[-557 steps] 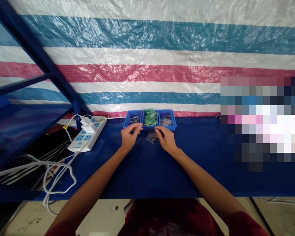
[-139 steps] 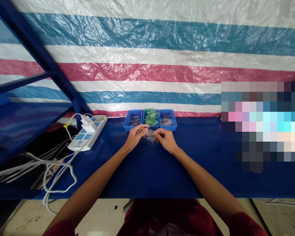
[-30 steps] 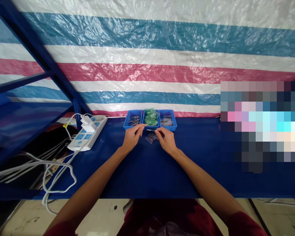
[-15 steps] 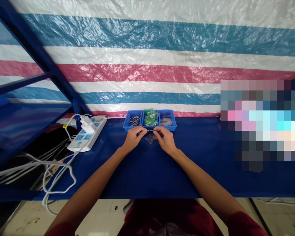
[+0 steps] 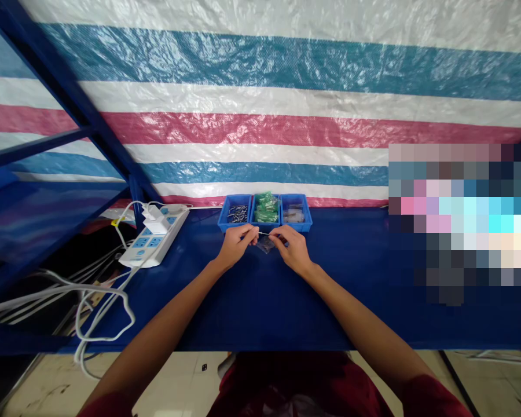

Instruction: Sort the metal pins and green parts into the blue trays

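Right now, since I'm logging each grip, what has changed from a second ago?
The left hand has moved in rightward and pinched the left end of the thin pin, which only the right hand held. The small clear bag, blue bins and power strip stayed put.

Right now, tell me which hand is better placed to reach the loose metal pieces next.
Probably the left hand: it is just in front of the metal pieces. The right hand is farther over, before the right bin.

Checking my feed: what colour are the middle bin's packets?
Green packets, clearest in the head view.
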`<state>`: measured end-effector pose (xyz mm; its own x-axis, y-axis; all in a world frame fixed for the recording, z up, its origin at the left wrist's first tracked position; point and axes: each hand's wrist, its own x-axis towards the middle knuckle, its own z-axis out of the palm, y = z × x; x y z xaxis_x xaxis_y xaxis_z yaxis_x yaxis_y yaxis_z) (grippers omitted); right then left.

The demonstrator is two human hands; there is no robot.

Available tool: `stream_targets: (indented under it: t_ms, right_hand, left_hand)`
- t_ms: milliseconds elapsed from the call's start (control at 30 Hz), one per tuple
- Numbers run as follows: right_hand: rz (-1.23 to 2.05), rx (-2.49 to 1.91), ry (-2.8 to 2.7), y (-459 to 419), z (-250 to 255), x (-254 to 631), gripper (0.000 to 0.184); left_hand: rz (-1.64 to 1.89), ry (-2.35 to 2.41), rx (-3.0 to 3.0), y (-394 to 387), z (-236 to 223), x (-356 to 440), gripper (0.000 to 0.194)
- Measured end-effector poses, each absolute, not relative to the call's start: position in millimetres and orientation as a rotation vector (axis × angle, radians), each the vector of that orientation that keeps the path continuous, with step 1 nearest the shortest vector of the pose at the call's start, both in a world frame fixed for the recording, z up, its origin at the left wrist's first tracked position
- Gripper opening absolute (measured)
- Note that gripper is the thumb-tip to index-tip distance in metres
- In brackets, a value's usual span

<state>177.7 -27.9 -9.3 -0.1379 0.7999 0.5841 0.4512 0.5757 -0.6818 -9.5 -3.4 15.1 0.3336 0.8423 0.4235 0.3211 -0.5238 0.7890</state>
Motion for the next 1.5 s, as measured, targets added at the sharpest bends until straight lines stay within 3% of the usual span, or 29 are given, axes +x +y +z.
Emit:
stream_targets:
  t_ms: [433, 700, 1000, 1500]
  right_hand:
    - [0.481, -1.138, -1.709, -23.9, -13.6, 177.9, 0.026]
    - [0.448, -1.139, -1.720, -22.9, -14.0, 178.5, 0.027]
    - [0.437, -1.122, -1.734, -24.5, -11.1, 177.6, 0.028]
    - [0.258, -1.051, -1.566, -24.5, -6.2, 179.5, 0.018]
  left_hand:
    - [1.235, 1.040, 1.954, 5.5, 5.0, -12.3, 0.026]
    - [0.988, 1.046, 2.049, 0.7, 7.2, -10.7, 0.037]
    - [1.194, 1.015, 2.064, 1.4, 5.7, -9.2, 0.027]
    - [1.237, 0.997, 1.978, -1.2, 9.2, -7.5, 0.027]
